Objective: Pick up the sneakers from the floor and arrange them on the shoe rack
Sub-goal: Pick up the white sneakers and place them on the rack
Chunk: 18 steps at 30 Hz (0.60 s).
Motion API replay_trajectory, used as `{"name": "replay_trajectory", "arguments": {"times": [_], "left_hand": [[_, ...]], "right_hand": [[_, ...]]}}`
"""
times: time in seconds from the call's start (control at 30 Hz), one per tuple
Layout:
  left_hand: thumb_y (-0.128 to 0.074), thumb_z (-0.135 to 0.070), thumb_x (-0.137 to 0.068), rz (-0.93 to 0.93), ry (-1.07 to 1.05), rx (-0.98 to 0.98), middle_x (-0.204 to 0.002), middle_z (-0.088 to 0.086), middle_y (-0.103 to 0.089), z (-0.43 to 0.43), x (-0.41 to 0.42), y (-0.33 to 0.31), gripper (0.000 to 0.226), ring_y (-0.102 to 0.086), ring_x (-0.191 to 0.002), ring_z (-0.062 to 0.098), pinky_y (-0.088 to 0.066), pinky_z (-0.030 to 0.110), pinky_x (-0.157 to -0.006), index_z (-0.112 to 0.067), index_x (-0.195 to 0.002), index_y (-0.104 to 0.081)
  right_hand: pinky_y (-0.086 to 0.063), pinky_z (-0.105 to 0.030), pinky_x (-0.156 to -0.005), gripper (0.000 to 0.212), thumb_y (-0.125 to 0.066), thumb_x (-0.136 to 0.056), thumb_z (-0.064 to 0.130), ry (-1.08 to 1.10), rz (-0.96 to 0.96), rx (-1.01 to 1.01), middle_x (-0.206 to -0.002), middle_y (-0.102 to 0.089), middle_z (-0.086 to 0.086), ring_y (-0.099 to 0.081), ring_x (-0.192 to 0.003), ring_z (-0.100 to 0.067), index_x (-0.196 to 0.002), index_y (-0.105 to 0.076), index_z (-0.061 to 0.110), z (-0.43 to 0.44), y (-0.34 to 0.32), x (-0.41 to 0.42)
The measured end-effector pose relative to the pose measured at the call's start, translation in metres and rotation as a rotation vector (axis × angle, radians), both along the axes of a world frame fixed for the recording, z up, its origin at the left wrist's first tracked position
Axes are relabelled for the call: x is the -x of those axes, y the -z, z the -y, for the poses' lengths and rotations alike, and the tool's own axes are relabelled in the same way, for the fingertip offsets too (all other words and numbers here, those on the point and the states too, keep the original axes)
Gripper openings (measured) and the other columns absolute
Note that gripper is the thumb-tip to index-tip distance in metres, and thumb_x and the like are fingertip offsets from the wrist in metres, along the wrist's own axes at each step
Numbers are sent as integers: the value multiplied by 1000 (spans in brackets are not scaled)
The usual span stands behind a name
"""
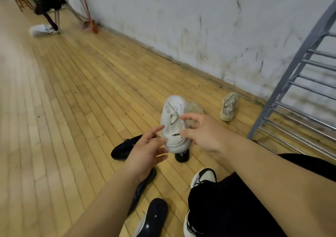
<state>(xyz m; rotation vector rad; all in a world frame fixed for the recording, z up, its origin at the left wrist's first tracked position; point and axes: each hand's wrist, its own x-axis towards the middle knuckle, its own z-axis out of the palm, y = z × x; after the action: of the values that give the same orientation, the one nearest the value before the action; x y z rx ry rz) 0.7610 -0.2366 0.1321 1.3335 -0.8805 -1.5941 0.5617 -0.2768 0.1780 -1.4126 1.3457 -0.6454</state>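
Two open hands, left hand (145, 153) and right hand (203, 133), white sneaker (172, 120) between, no grip.

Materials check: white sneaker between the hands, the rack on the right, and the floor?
White sneaker: looks like soft fabric or mesh, matte, creased; blur leaves it open. Grey shoe rack: appears painted metal frame with shiny metal rods. Yellowish floor: narrow wood planks, slight sheen, visible seams.

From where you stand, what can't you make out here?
- White sneaker: whether either hand truly holds it; both hands' fingers cover its sides.
- Black sneaker: mostly hidden behind the white one.
- Shoe rack: cut off by the right edge.
- Dark heap far left: too blurred to name.
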Motion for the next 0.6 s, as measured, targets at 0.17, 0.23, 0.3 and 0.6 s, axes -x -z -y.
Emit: {"name": "replay_trajectory", "arguments": {"times": [0.17, 0.23, 0.3, 0.6], "left_hand": [[-64, -4, -97, 11, 62, 278, -106, 6, -77, 31, 42, -63, 53, -73, -90, 18, -56, 33, -77, -38, -136, -59], [-68, -3, -95, 129, 158, 438, -110, 4, -77, 43, 70, -99, 54, -74, -96, 20, -56, 35, -83, -42, -132, -60], [-73, -9, -93, 237, 299, 572, -115, 3, -74, 51, 106, -132, 54, -74, -97, 20, -58, 35, -85, -44, -132, -59], [-72, -26, -94, 511, 960, 868, -112, -8, -70, 33, 316, -160, 44, -74, -91, 10, -59, 31, -80, -51, -127, -58]], "right_hand": [[-55, -27, -95, 44, -68, -94, 12, 102, 30, 348, -120, -65, 23, -65, -102, 8, -122, -65, 46, -4, -60, 32], [-57, -30, -95, 45, -69, -93, 12, 165, -17, 451, -121, -66, 23, -67, -104, 3, -117, -63, 49, -13, -89, 67], [-58, -31, -93, 44, -71, -92, 10, 247, -44, 519, -119, -68, 19, -70, -100, -2, -114, -61, 47, -29, -114, 112], [-59, -22, -72, 39, -66, -91, -11, 735, 93, 432, -104, -78, 7, -76, -89, -13, -109, -54, 21, -157, -91, 286]]}}
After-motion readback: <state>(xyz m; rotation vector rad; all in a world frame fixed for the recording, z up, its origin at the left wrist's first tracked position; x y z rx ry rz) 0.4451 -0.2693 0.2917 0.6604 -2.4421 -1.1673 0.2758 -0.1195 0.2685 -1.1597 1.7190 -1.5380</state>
